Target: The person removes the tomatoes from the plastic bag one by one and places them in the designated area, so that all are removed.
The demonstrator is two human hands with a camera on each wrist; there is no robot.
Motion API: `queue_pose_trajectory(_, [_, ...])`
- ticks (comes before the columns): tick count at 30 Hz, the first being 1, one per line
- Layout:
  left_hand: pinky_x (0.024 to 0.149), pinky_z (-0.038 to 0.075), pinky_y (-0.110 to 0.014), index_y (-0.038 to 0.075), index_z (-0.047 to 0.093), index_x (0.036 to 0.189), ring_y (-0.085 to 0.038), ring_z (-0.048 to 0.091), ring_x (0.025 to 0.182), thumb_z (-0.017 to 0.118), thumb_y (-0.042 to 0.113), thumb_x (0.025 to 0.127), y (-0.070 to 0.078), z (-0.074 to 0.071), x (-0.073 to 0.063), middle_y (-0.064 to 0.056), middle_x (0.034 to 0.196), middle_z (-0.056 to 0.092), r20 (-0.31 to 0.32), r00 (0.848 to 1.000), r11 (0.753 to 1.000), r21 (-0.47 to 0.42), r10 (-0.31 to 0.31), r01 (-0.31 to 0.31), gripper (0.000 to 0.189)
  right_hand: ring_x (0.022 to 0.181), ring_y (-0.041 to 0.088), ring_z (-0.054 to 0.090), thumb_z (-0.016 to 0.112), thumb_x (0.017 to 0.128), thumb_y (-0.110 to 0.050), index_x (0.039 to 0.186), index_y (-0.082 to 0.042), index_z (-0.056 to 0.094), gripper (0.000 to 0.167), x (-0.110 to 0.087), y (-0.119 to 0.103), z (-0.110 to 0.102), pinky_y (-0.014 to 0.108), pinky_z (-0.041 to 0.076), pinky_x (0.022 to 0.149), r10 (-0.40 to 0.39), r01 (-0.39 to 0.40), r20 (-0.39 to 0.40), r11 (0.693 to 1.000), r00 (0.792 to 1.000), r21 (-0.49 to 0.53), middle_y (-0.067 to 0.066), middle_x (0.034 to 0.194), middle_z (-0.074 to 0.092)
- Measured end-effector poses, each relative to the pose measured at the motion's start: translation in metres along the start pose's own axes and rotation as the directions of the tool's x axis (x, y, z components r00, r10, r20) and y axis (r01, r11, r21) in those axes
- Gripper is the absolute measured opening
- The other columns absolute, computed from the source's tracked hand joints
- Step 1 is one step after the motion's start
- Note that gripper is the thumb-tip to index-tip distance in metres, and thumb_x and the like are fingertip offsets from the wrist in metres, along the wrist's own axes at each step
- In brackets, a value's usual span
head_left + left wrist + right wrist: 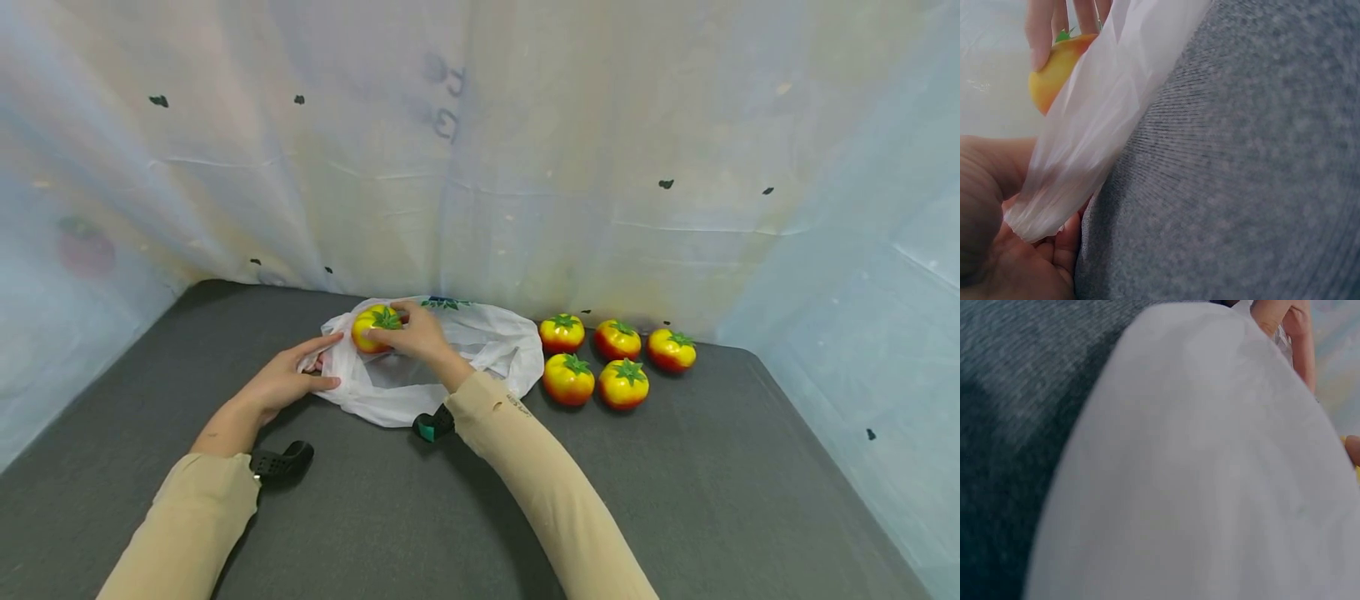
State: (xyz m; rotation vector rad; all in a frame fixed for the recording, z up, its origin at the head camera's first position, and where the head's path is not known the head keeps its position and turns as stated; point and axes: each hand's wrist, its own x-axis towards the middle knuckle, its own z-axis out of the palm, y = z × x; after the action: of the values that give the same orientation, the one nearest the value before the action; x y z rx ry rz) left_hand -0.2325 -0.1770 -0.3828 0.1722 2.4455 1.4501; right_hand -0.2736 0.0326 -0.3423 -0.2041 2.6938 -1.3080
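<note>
A yellow-red toy-like tomato [370, 328] with a green leafy top is pinched between the thumb and fingers of my right hand [420, 333]. It is held over the left part of a white plastic bag [390, 406], whose mouth lies spread. My left hand [273, 385] grips the bag's gathered left end; in the left wrist view that bunched plastic [1041, 219] runs into the palm. Above it the right fingers [1040, 37] touch the tomato [1054, 78], partly hidden by the bag. White plastic [1197, 456] fills most of the right wrist view.
Right of the bag several similar tomatoes [567, 380] stand in two rows on the dark grey table [712, 483]. Pale sheeting [525, 167] hangs behind the table and along both sides. A black wrist device [281, 460] sits on the left wrist.
</note>
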Motion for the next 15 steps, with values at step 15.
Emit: queue_pose_trajectory(15, [0.108,0.007,-0.071,0.019,0.023,0.154,-0.05,0.0,0.143,0.072,0.024,0.085,0.002,-0.001,0.0,-0.026,0.158,0.005,-0.001,1.0,1.0,0.019,0.009,-0.009,0.084,0.115,0.024,0.053,0.073,0.08,-0.044,0.138,-0.016,0.049,0.069,-0.01,0.002,-0.014,0.035,0.05,0.092,-0.014,0.014,0.022,1.0,1.0,0.013,0.01,0.133,0.054])
